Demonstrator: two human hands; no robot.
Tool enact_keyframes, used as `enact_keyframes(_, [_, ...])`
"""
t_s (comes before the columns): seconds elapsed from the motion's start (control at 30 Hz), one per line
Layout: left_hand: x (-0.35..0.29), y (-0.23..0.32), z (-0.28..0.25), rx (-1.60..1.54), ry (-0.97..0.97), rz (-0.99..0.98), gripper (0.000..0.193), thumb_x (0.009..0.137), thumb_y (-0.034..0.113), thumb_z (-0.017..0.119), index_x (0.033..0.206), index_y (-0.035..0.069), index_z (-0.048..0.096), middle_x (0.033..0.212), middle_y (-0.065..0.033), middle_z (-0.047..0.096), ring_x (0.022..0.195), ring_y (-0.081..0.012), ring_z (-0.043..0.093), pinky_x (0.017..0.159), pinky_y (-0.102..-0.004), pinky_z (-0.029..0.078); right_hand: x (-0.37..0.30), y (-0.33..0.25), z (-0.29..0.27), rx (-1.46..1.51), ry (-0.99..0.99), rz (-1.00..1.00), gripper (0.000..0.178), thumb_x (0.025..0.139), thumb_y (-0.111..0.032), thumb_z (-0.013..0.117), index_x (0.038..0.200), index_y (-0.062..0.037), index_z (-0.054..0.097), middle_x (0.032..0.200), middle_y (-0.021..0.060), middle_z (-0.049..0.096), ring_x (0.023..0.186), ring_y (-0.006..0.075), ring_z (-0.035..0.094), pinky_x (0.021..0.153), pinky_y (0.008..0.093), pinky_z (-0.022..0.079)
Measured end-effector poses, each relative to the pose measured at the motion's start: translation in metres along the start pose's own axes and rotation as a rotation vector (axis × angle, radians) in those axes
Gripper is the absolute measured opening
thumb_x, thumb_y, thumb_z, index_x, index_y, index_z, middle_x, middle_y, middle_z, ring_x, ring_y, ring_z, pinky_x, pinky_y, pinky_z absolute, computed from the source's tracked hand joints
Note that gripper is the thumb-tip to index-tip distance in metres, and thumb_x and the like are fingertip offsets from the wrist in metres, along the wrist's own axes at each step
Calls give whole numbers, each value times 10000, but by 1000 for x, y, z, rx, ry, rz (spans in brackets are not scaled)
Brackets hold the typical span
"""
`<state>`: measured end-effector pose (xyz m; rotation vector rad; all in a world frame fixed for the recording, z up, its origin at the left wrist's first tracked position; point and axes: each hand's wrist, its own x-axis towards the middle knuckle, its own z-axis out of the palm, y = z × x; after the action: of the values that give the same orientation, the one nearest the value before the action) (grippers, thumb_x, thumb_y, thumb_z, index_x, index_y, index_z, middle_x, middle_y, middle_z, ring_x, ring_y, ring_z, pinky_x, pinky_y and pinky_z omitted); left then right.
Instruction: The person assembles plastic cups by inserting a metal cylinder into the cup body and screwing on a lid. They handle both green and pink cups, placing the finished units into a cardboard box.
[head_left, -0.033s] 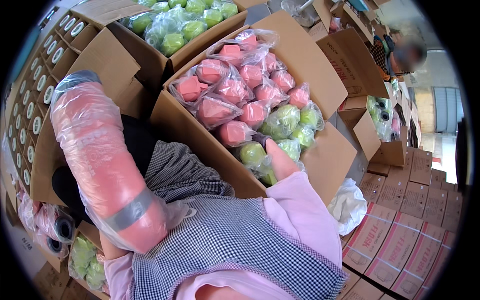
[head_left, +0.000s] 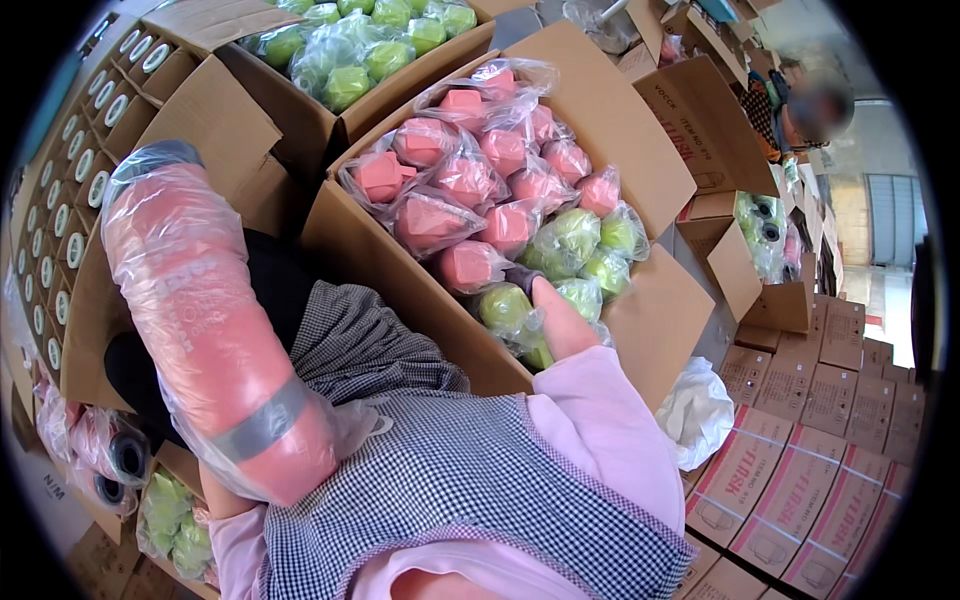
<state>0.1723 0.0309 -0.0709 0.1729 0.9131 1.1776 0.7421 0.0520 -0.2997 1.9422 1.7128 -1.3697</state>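
A large pink flask (head_left: 205, 300) in a clear plastic bag rises on the left, close to me. It has a grey band near its lower end and a dark grey far end. My left hand holds it up from behind; its fingers are hidden, and only the wrist (head_left: 222, 494) shows below. My right hand (head_left: 526, 281), in a dark glove, reaches down into an open carton (head_left: 405, 312) among bagged pink flasks (head_left: 470, 182) and bagged green flasks (head_left: 572, 237). The bags hide its fingertips, so its grip cannot be told.
Behind stands another carton (head_left: 345, 125) of bagged green flasks. A divided carton (head_left: 75, 185) with several white-rimmed round openings lies at far left. Bagged pink flasks (head_left: 112, 450) rest at lower left. Closed cartons (head_left: 800, 490) are stacked at right, near a white plastic bag (head_left: 695, 412). A person (head_left: 800, 105) is farther back.
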Motion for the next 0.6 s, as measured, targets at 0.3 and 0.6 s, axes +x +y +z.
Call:
enact_keyframes(0.3, [-5,1,-8,0,24,1,420,986,322,551,1315,61,545,1221,-128,632,1064,-256,651,916,-407,558,-129,-41,-155,-112,580,70,326,970,-321,504,1126,-108,695,1168,183,676,1045,348,667,900,410,525])
enact_keyframes(0.6, [4,0,-3,-3,-16,-3,396,996,280,550,1325,61,539,1239,-129,627,1085,-258,646,929,-411,556,-41,28,-139,-274,663,349,660,854,-530,577,1315,-58,583,1295,253,608,1206,400,585,1053,452,449])
